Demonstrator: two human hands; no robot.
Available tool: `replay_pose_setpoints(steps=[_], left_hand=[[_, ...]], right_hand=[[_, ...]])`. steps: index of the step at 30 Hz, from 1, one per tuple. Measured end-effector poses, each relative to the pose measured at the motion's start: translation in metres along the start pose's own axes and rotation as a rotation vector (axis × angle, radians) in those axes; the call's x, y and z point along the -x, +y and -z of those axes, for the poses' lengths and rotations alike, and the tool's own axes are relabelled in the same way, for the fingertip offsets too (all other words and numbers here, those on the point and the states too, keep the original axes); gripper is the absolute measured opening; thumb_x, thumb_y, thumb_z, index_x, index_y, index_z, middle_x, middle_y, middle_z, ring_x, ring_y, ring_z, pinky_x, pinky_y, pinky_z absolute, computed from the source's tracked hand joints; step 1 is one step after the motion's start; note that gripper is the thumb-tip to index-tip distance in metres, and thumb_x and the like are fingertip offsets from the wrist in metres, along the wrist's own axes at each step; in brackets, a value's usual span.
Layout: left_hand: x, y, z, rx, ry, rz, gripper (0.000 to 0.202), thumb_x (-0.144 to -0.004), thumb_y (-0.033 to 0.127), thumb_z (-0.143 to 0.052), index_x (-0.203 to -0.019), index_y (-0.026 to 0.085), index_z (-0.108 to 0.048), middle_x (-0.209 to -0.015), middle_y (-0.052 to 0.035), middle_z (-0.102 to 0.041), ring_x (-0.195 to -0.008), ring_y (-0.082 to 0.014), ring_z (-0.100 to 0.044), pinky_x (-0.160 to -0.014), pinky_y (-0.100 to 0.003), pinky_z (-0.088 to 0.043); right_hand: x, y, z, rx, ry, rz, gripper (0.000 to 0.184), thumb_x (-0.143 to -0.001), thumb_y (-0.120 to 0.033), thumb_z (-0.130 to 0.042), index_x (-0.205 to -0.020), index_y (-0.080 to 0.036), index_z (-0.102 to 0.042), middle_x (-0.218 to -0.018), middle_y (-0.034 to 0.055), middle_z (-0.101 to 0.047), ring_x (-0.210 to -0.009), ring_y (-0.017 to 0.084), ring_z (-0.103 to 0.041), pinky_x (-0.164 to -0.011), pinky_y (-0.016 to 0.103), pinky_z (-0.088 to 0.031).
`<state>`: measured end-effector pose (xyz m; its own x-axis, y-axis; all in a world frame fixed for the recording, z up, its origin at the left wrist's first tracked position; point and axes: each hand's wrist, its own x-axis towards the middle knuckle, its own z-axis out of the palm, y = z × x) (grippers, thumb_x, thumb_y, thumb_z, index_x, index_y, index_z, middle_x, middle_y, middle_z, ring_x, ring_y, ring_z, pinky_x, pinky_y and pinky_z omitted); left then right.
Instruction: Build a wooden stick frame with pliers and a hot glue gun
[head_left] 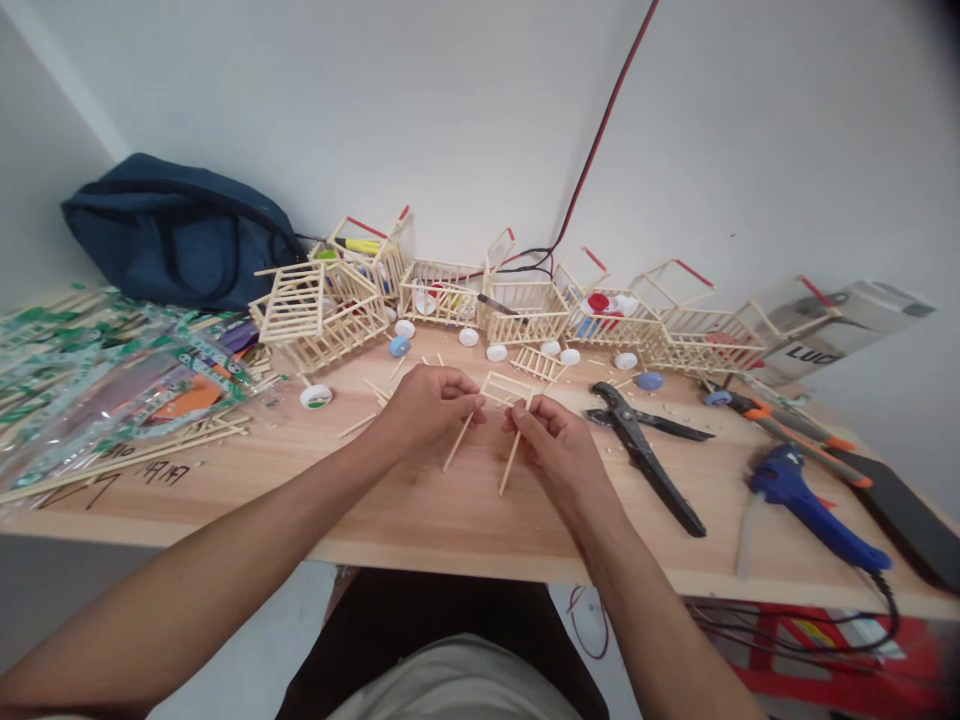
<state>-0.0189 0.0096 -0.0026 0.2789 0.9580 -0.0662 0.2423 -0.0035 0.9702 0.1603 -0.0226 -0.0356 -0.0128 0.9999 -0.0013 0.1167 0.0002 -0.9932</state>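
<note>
Both hands hold a small frame of thin wooden sticks [504, 392] just above the wooden table [420, 510]. My left hand [424, 405] pinches its left side, fingers curled closed. On the right side, my right hand [551, 445] pinches it too. Two long stick legs of the frame point down toward me. A row of small stick-built carts [525, 305] with bottle-cap wheels stands along the wall behind the hands.
Black cutting pliers [645, 445] lie right of my hands; orange-handled pliers [787, 425] and a blue glue gun [810, 510] farther right. Plastic packets of sticks [112, 390] cover the left. A dark blue bag [180, 235] sits back left. Loose caps and sticks are scattered about.
</note>
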Motion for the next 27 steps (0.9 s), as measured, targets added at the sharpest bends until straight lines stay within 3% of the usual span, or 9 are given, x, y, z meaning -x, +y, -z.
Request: replay_pose_setpoints(steps=[10,16,27], left_hand=[[0.0004,-0.0005,0.0016,0.027,-0.028,-0.044,0.017,-0.077,0.029,-0.063,-0.074,0.012,-0.065,-0.069,-0.0046,-0.070,-0.066,-0.0133,-0.064,-0.069,-0.025,-0.048],[0.0004,-0.0003,0.0029,0.074,-0.049,-0.003,0.017,-0.077,0.028,-0.063,-0.074,0.012,-0.065,-0.070,-0.0057,-0.071,-0.065,-0.0126,-0.063,-0.070,-0.025,-0.047],[0.0017,0.0032,-0.0010,0.121,0.005,0.013,0.014,-0.074,0.026,-0.065,-0.072,0.012,-0.065,-0.066,-0.0037,-0.070,-0.063,-0.0123,-0.062,-0.070,-0.026,-0.047]], right_hand=[[-0.0007,0.0000,0.0004,-0.019,-0.008,-0.017,0.031,-0.078,-0.048,-0.063,-0.072,-0.018,-0.057,-0.067,-0.0008,-0.058,-0.049,0.007,-0.037,-0.044,0.022,-0.021],[-0.0008,0.0024,0.0009,-0.015,0.000,-0.007,0.032,-0.078,-0.049,-0.063,-0.072,-0.019,-0.056,-0.067,-0.0015,-0.059,-0.049,0.008,-0.039,-0.045,0.022,-0.025],[-0.0020,0.0046,0.0005,-0.035,0.013,-0.024,0.032,-0.075,-0.048,-0.067,-0.079,-0.018,-0.057,-0.070,-0.0002,-0.061,-0.048,0.007,-0.040,-0.045,0.022,-0.025]])
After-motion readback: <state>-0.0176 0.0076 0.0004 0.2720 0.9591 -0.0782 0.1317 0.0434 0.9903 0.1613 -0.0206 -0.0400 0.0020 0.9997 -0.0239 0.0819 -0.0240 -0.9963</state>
